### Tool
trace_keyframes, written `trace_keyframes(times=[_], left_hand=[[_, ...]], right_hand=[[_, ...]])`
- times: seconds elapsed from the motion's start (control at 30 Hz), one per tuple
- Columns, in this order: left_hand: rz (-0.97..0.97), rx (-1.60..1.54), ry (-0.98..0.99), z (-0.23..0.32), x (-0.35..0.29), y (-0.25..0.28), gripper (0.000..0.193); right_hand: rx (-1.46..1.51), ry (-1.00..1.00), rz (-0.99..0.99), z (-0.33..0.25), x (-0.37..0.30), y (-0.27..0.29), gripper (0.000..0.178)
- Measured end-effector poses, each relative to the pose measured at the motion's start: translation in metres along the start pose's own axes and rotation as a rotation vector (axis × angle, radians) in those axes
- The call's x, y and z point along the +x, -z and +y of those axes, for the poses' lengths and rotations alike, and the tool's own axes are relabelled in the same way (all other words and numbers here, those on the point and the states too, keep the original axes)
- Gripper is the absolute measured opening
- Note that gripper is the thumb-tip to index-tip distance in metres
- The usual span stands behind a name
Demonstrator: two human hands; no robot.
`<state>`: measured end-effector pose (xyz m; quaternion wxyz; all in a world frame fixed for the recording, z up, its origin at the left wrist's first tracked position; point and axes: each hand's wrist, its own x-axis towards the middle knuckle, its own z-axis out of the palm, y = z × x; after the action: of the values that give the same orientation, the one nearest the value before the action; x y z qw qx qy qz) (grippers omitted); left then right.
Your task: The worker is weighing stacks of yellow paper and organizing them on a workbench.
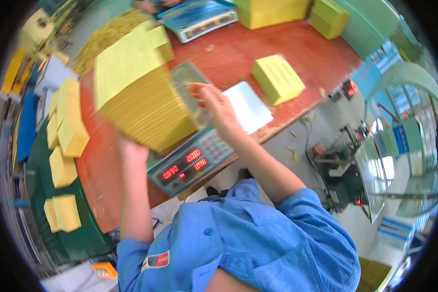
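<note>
A tall stack of yellow paper sheets (pixel 146 107) stands over the left part of a digital counting scale (pixel 187 163) with a lit red display. My left hand (pixel 133 152) is against the stack's near left corner, its fingers blurred and hidden by the paper. To the right of the stack, above the scale's metal pan (pixel 190 78), my right hand (pixel 216 107) has its fingers stretched out, apart, holding nothing. A white sheet (pixel 249 107) lies beside the right wrist. Farther right sits a smaller yellow paper block (pixel 278 80).
The red tabletop (pixel 228 53) carries another blue scale (pixel 199 22) at the far side, near another person's hands (pixel 155 5). Yellow blocks (pixel 328 18) stand at the back right. Several yellow bundles (pixel 73 131) rest on a green surface (pixel 78 243) to the left. A green chair (pixel 404 82) is at right.
</note>
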<state>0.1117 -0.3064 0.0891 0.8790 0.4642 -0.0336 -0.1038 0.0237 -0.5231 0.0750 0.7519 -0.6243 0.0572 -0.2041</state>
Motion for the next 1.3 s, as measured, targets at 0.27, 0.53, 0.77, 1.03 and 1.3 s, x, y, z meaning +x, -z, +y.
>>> trace_keyframes(times=[0.27,0.53,0.77,1.03,1.3], left_hand=[[0.161,0.828,-1.121,0.020,-0.118,-0.094,0.042],[-0.775,1.105,-0.540,-0.185,-0.040,-0.271,0.025],[-0.731,1.443,-0.603,-0.248,-0.011,-0.306,0.029],[-0.756,1.455,-0.615,-0.254,-0.011,-0.315,0.013],[-0.691,1.445,-0.742,-0.230,-0.050,-0.315,0.012]], right_hand=[[0.103,-0.053,-0.101,-0.022,-0.023,0.118,0.030],[0.148,-0.351,0.049,-0.046,-0.061,0.271,0.027],[0.142,-0.408,0.076,-0.051,-0.063,0.333,0.023],[0.229,-0.444,-0.003,-0.040,-0.041,0.360,0.022],[0.220,-0.513,0.060,-0.043,-0.033,0.374,0.025]])
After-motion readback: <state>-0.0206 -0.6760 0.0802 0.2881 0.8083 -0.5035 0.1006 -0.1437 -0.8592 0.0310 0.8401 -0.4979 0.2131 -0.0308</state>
